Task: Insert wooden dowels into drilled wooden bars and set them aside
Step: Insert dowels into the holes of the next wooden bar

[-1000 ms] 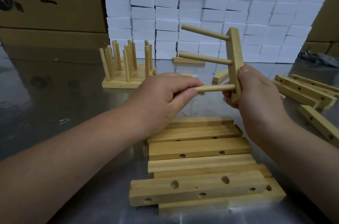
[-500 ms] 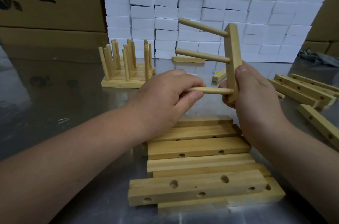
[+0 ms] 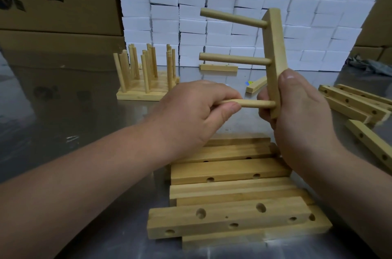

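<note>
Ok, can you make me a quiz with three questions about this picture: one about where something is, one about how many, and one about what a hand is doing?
1. Where does the finished set of bars with upright dowels stand?
A) on the table, beyond the left hand
B) on a shelf
C) in a bucket

2. How many dowels stick out of the bar in the right hand?
A) two
B) three
C) five

3. What is the left hand doing?
A) lying flat
B) pinching the lowest dowel
C) holding a hammer

Answers:
1 A, because the set sits on the metal top, further back than the left hand.
2 B, because three dowels sit one above another, all pointing left.
3 B, because thumb and fingers close round that dowel's free end.
</note>
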A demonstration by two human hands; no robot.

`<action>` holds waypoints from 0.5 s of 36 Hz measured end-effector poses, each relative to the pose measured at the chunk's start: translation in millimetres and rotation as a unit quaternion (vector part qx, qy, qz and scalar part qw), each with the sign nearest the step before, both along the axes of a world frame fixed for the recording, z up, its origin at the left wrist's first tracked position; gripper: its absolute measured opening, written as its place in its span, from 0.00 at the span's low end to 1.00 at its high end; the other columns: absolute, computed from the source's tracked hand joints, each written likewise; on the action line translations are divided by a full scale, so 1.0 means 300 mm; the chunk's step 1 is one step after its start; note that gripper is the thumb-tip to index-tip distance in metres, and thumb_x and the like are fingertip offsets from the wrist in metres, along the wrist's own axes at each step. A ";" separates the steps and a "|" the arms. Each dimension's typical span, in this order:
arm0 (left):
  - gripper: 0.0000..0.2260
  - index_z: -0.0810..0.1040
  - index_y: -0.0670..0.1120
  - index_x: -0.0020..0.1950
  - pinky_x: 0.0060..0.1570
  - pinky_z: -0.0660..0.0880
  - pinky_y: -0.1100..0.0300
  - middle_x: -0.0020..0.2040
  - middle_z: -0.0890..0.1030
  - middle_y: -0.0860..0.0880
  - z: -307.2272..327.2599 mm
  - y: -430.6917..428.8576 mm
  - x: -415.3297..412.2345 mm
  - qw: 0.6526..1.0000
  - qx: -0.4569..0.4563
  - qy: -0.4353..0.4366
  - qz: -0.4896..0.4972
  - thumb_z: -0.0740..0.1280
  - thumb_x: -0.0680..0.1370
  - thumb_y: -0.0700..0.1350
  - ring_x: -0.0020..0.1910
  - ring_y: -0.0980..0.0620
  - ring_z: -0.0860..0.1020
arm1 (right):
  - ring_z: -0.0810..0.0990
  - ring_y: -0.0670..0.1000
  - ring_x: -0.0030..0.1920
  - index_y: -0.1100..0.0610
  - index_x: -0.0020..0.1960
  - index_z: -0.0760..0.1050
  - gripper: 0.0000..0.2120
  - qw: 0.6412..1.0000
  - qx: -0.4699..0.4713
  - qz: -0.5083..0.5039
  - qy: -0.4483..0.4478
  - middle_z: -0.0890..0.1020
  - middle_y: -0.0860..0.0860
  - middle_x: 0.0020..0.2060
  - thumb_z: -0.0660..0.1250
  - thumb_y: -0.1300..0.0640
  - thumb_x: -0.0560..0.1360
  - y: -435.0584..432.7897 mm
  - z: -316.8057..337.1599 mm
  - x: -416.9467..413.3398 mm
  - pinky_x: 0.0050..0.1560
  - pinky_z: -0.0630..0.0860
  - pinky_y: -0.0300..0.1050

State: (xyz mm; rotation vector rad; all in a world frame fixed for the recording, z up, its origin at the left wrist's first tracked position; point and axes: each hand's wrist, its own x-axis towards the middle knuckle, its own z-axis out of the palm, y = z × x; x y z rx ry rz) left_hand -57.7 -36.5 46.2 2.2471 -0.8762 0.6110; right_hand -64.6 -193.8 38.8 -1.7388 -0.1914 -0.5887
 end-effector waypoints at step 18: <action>0.13 0.77 0.59 0.44 0.30 0.67 0.73 0.31 0.75 0.59 0.006 0.009 -0.002 0.981 -0.099 0.158 -0.050 0.57 0.73 0.63 0.31 0.64 0.72 | 0.72 0.39 0.29 0.44 0.72 0.62 0.18 0.999 0.029 0.031 -0.008 0.76 0.43 0.27 0.50 0.52 0.82 -0.022 -0.001 0.043 0.31 0.70 0.32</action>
